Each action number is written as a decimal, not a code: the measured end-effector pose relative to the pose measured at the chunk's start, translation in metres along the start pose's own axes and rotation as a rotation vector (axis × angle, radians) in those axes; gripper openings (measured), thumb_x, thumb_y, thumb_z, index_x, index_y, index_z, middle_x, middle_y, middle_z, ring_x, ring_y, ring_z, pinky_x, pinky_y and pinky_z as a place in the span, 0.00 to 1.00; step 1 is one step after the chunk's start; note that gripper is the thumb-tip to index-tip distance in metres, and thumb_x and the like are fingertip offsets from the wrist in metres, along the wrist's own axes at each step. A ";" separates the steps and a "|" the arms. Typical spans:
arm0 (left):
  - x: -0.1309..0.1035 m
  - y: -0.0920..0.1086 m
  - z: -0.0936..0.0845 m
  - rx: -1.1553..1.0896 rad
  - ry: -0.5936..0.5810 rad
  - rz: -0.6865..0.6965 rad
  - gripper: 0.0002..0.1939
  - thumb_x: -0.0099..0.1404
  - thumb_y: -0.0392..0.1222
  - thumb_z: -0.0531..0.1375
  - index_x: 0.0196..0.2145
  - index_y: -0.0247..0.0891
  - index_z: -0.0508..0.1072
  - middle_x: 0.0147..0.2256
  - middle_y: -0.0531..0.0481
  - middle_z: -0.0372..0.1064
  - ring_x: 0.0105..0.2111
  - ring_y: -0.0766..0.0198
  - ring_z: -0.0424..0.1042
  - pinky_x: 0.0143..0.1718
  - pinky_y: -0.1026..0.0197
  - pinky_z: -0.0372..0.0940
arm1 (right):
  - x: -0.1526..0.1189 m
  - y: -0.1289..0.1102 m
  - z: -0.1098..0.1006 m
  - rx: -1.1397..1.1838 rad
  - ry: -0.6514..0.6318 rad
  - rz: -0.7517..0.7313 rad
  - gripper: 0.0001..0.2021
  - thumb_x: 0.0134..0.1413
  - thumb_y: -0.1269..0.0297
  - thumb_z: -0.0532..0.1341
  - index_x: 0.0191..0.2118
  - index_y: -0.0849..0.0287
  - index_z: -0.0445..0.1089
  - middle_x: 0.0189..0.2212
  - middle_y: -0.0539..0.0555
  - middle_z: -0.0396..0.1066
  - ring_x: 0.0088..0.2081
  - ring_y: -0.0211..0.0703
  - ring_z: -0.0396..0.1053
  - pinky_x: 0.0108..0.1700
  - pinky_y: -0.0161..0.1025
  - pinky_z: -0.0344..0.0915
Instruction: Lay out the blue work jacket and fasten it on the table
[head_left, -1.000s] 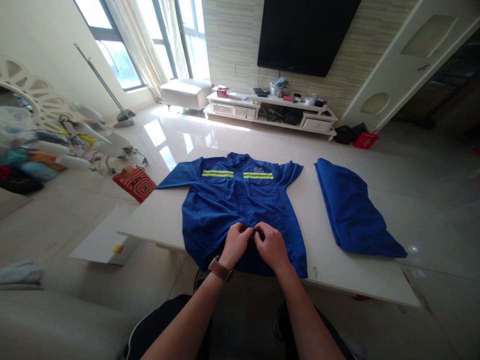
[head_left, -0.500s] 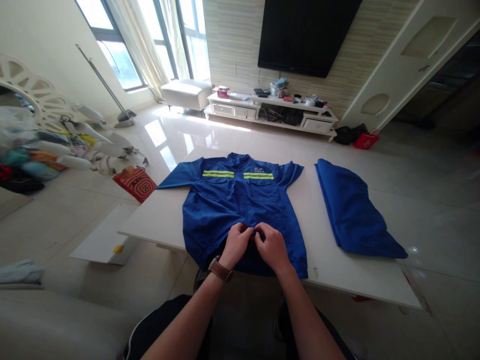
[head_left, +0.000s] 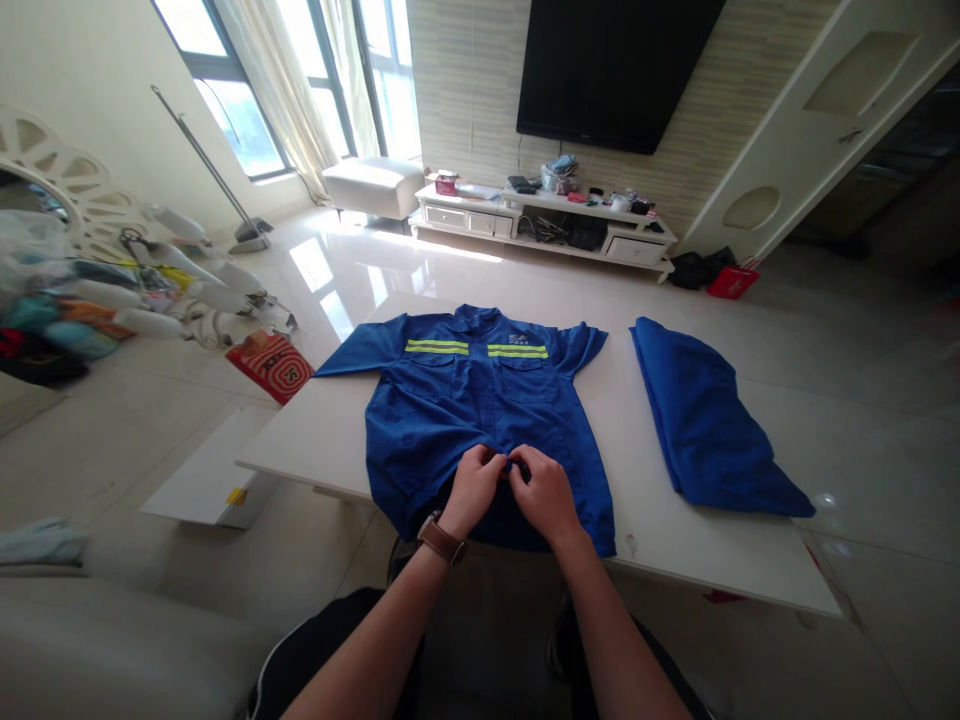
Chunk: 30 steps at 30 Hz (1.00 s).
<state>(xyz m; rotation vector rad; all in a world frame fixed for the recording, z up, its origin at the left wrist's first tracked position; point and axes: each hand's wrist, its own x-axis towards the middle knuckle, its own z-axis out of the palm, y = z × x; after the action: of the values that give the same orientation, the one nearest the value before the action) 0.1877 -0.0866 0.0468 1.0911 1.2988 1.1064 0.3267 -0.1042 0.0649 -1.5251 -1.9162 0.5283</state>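
Note:
A blue work jacket (head_left: 525,390) with yellow-green reflective stripes lies front up on a white table (head_left: 300,440), its collar toward the far edge. Near the jacket's lower front, my left hand (head_left: 474,482) pinches the cloth at the front opening. My right hand (head_left: 541,487) grips the same spot from the other side, and the fingertips of both hands nearly meet. A brown-strapped watch is on my left wrist. To the right lies a folded blue garment (head_left: 712,420) on the table.
Left of the table stand a low white box (head_left: 202,475) and a red patterned bag (head_left: 270,366). Beyond the table are a white TV cabinet (head_left: 487,215) with small items, a bench (head_left: 375,188) and a wall-mounted television (head_left: 615,70).

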 end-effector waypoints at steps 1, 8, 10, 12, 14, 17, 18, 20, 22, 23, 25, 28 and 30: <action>0.000 0.000 0.000 -0.003 -0.002 0.001 0.09 0.57 0.44 0.61 0.23 0.37 0.70 0.23 0.53 0.69 0.27 0.64 0.68 0.31 0.62 0.63 | 0.000 0.000 0.000 0.001 0.000 -0.001 0.08 0.61 0.70 0.56 0.38 0.53 0.72 0.35 0.52 0.76 0.39 0.46 0.73 0.41 0.37 0.62; 0.000 -0.001 0.001 -0.028 -0.010 -0.019 0.09 0.56 0.44 0.61 0.23 0.38 0.70 0.24 0.53 0.69 0.27 0.64 0.68 0.31 0.62 0.63 | -0.001 0.000 0.000 -0.011 -0.013 0.004 0.07 0.61 0.70 0.56 0.38 0.53 0.71 0.35 0.52 0.76 0.39 0.46 0.73 0.41 0.37 0.62; 0.000 -0.002 0.001 -0.028 -0.007 -0.016 0.09 0.56 0.44 0.61 0.23 0.38 0.69 0.23 0.54 0.68 0.26 0.64 0.67 0.31 0.62 0.62 | -0.001 0.001 0.001 -0.015 -0.016 0.003 0.07 0.61 0.70 0.56 0.37 0.53 0.71 0.35 0.52 0.76 0.39 0.46 0.73 0.41 0.37 0.62; 0.001 -0.002 0.001 -0.027 -0.003 -0.014 0.10 0.56 0.44 0.61 0.23 0.38 0.69 0.23 0.54 0.67 0.26 0.65 0.66 0.30 0.63 0.61 | -0.001 0.001 0.001 -0.015 -0.016 0.001 0.07 0.61 0.69 0.56 0.38 0.53 0.71 0.35 0.52 0.76 0.39 0.46 0.73 0.41 0.37 0.62; 0.001 -0.003 0.001 -0.025 -0.001 -0.014 0.10 0.56 0.45 0.61 0.23 0.38 0.68 0.23 0.54 0.67 0.26 0.65 0.66 0.30 0.63 0.61 | -0.001 0.001 0.001 -0.015 -0.015 -0.001 0.08 0.61 0.70 0.56 0.38 0.53 0.71 0.35 0.52 0.76 0.39 0.46 0.73 0.41 0.37 0.62; 0.001 -0.004 0.001 -0.028 -0.005 -0.015 0.10 0.56 0.45 0.62 0.23 0.38 0.68 0.24 0.54 0.67 0.26 0.65 0.66 0.30 0.63 0.61 | 0.000 0.001 0.001 -0.016 -0.013 -0.005 0.08 0.60 0.70 0.56 0.38 0.53 0.72 0.35 0.52 0.76 0.39 0.46 0.73 0.41 0.37 0.62; 0.001 -0.004 0.001 -0.027 -0.005 -0.015 0.09 0.56 0.45 0.62 0.23 0.38 0.68 0.24 0.54 0.67 0.26 0.65 0.66 0.30 0.63 0.61 | 0.000 0.001 0.001 -0.016 -0.012 -0.006 0.08 0.60 0.70 0.56 0.38 0.53 0.72 0.35 0.52 0.76 0.39 0.46 0.73 0.41 0.37 0.62; 0.001 -0.005 0.001 -0.025 -0.004 -0.016 0.09 0.56 0.44 0.62 0.23 0.38 0.68 0.24 0.54 0.67 0.26 0.65 0.66 0.30 0.63 0.61 | 0.000 0.001 0.001 -0.015 -0.011 -0.007 0.08 0.60 0.70 0.56 0.38 0.53 0.72 0.35 0.52 0.76 0.39 0.46 0.73 0.41 0.37 0.62; 0.001 -0.006 0.001 -0.019 -0.006 -0.015 0.09 0.57 0.44 0.61 0.23 0.38 0.69 0.24 0.54 0.67 0.27 0.65 0.66 0.30 0.63 0.61 | 0.000 0.001 0.001 -0.013 -0.014 -0.004 0.08 0.60 0.70 0.56 0.38 0.53 0.72 0.35 0.52 0.76 0.39 0.46 0.73 0.41 0.37 0.62; 0.001 -0.006 0.001 -0.016 -0.008 -0.015 0.09 0.57 0.44 0.61 0.23 0.38 0.69 0.24 0.54 0.67 0.27 0.65 0.66 0.30 0.63 0.60 | -0.001 0.001 0.001 -0.013 -0.016 -0.002 0.08 0.60 0.70 0.56 0.38 0.53 0.72 0.35 0.52 0.76 0.39 0.46 0.73 0.40 0.37 0.62; 0.001 -0.005 0.001 -0.009 -0.009 -0.013 0.09 0.57 0.44 0.61 0.24 0.38 0.69 0.24 0.53 0.67 0.27 0.65 0.66 0.30 0.63 0.60 | -0.001 0.001 0.001 -0.014 -0.021 0.000 0.08 0.60 0.70 0.56 0.38 0.53 0.72 0.35 0.52 0.76 0.39 0.46 0.73 0.40 0.37 0.62; 0.000 -0.003 0.001 0.001 -0.001 -0.012 0.09 0.57 0.44 0.61 0.23 0.38 0.69 0.24 0.53 0.67 0.27 0.64 0.66 0.30 0.63 0.60 | -0.001 0.001 0.001 -0.019 -0.024 -0.003 0.08 0.61 0.69 0.55 0.38 0.53 0.71 0.35 0.52 0.76 0.39 0.46 0.73 0.40 0.37 0.61; -0.001 -0.002 0.001 0.005 0.001 -0.016 0.09 0.57 0.43 0.61 0.23 0.38 0.68 0.24 0.53 0.67 0.27 0.65 0.65 0.30 0.63 0.60 | -0.001 0.001 0.001 -0.021 -0.027 -0.004 0.07 0.61 0.69 0.55 0.38 0.53 0.71 0.35 0.52 0.76 0.39 0.46 0.73 0.40 0.37 0.61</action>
<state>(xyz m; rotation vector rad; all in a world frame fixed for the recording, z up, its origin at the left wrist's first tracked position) 0.1890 -0.0875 0.0452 1.0823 1.3094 1.0921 0.3264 -0.1049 0.0635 -1.5347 -1.9505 0.5305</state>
